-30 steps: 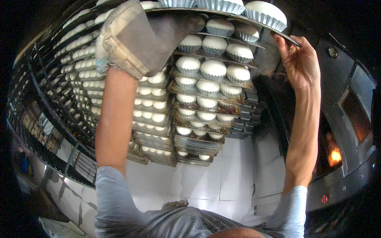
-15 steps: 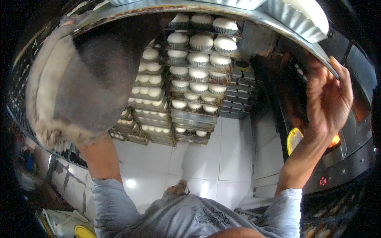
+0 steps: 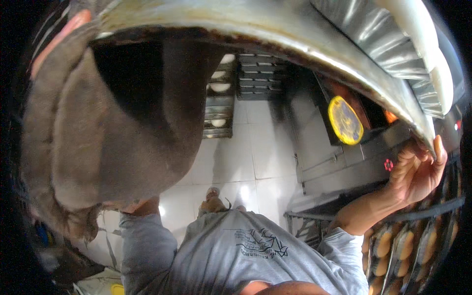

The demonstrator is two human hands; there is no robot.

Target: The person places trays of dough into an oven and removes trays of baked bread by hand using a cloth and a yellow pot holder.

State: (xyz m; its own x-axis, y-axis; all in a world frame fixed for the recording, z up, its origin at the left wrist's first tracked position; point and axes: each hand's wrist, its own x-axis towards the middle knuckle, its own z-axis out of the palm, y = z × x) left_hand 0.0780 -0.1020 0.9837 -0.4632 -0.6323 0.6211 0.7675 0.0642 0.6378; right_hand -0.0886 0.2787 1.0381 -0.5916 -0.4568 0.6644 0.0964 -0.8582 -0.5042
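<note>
Raised in front of me is a metal tray (image 3: 206, 19) with a browned, worn edge, held at both sides. Fluted tins (image 3: 368, 44) of white dough (image 3: 418, 24) stand on its right part; the rest of its top runs out of view. My left hand (image 3: 73, 29) grips the tray's left end through a thick grey-brown cloth (image 3: 128, 142), which hangs down and hides most of that hand; only fingers show past its upper edge. At the right corner, the bare fingers and thumb of my right hand (image 3: 418, 169) pinch the tray's rim.
Lower right, a rack (image 3: 423, 211) holds rows of browned buns (image 3: 381, 243). A round yellow-rimmed object (image 3: 345, 120) is beside a dark oven front with an orange glow (image 3: 391, 116); a red knob (image 3: 388, 164) sits lower. Dough trays (image 3: 219, 105) and dark slotted trays (image 3: 260, 73) stand beyond the tiled floor (image 3: 236, 162).
My view has turned right, so most of the dough racks have left it and the bun rack shows. The tray looms larger and lower, with my right hand lower and slightly farther right.
</note>
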